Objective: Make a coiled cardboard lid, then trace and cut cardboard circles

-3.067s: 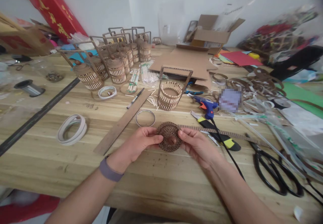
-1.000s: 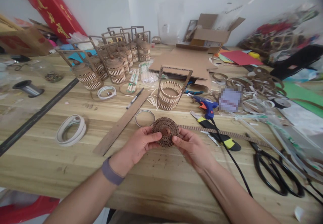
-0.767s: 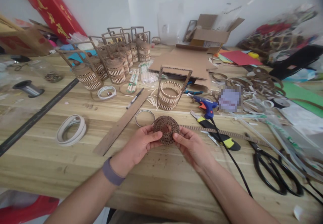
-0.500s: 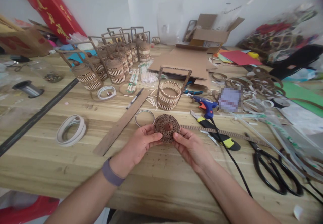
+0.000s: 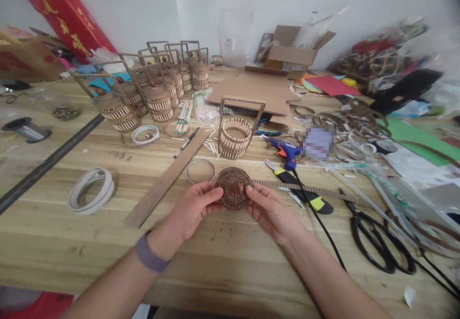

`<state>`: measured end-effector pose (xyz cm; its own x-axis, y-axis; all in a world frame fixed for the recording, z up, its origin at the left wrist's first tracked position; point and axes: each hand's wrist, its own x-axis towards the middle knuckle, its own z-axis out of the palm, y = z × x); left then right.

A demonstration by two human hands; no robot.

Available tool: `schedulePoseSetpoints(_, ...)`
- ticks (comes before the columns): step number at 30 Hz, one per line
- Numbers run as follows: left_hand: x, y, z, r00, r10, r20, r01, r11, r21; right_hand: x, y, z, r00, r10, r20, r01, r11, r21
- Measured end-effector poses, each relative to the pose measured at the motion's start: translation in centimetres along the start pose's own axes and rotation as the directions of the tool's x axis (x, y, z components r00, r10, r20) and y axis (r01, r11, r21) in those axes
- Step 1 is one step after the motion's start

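Both hands grip a round coil of corrugated cardboard strip (image 5: 226, 199), held low over the table. My left hand (image 5: 197, 206) pinches its left rim between thumb and fingers, and my right hand (image 5: 269, 208) does the same at the right rim. A smooth reddish-brown piece (image 5: 236, 188) shows in the coil's middle; what it is exactly I cannot tell. From behind the coil a long ribbed cardboard strip (image 5: 305, 188) runs right. Just beyond stands a small basket (image 5: 235, 144) of light sticks and cardboard with a square handle. A thin ring (image 5: 187, 171) lies near my left hand.
Lidded baskets (image 5: 158, 103) stand at the back left. A cardboard strip (image 5: 161, 185) and white tape rolls (image 5: 74, 197) lie to the left. Rightward are a blue glue gun (image 5: 287, 153) with its cord, a utility knife (image 5: 325, 206) and black scissors (image 5: 372, 242).
The coil has tilted a little, and its brown centre piece shows larger and farther right within it. Both hands keep their hold. The whole view has shifted slightly.
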<state>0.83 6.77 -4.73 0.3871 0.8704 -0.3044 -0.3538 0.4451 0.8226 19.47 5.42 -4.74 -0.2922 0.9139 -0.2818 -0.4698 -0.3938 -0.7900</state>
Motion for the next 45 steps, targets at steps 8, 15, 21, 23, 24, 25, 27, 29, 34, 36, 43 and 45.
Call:
schedulePoseSetpoints(8, -0.01, 0.0, -0.14, 1.0, -0.008, 0.025, 0.008, 1.0, -0.004, -0.06, -0.06, -0.09, 1.0, -0.021, 0.019, 0.021, 1.0, -0.02)
schedulePoseSetpoints(15, -0.03, 0.18, -0.06, 1.0, 0.004, 0.006, -0.004, 1.0, -0.019, -0.03, 0.18, 0.1, 0.998, -0.052, 0.024, 0.055, 0.993, -0.102)
schedulePoseSetpoints(21, -0.19, 0.17, 0.15, 0.999, -0.022, 0.028, 0.022, 1.0, -0.002, -0.23, 0.08, 0.23, 0.997, -0.072, 0.038, 0.077, 0.985, -0.156)
schedulePoseSetpoints(23, -0.22, 0.18, 0.22, 0.998, -0.031, 0.059, 0.031, 1.0, 0.005, -0.31, 0.03, 0.3, 0.996, -0.073, 0.052, 0.08, 0.986, -0.148)
schedulePoseSetpoints(24, -0.23, 0.19, 0.24, 0.997, -0.035, 0.074, 0.034, 0.999, 0.014, -0.33, 0.01, 0.34, 0.995, -0.076, 0.062, 0.084, 0.986, -0.147)
schedulePoseSetpoints(25, -0.25, 0.21, 0.26, 0.996, -0.035, 0.087, 0.033, 0.999, 0.025, -0.34, -0.02, 0.38, 0.994, -0.077, 0.072, 0.087, 0.985, -0.147)
schedulePoseSetpoints(27, -0.3, 0.26, 0.28, 0.994, -0.028, 0.108, 0.023, 0.999, 0.047, -0.33, -0.04, 0.46, 0.994, -0.072, 0.087, 0.084, 0.985, -0.15)
schedulePoseSetpoints(29, -0.31, 0.3, 0.29, 0.993, -0.018, 0.121, 0.011, 0.998, 0.055, -0.3, 0.01, 0.51, 0.994, -0.065, 0.086, 0.077, 0.987, -0.141)
schedulePoseSetpoints(34, -0.12, 0.07, 0.29, 0.992, -0.01, 0.124, 0.008, 1.0, 0.019, -0.19, 0.37, 0.49, 0.997, -0.054, 0.062, 0.06, 0.993, -0.105)
schedulePoseSetpoints(36, -0.05, -0.09, 0.23, 0.994, -0.01, 0.11, 0.01, 1.0, 0.001, -0.12, 0.48, 0.46, 0.998, -0.059, 0.037, 0.062, 0.995, -0.081)
schedulePoseSetpoints(43, -0.14, -0.16, 0.27, 0.998, -0.016, 0.056, 0.015, 1.0, 0.016, -0.05, 0.42, 0.38, 0.998, -0.061, 0.018, 0.062, 0.997, -0.053)
schedulePoseSetpoints(45, -0.17, -0.03, 0.36, 0.998, 0.0, 0.056, 0.0, 1.0, 0.0, -0.1, 0.4, 0.28, 0.998, -0.05, 0.029, 0.052, 0.996, -0.068)
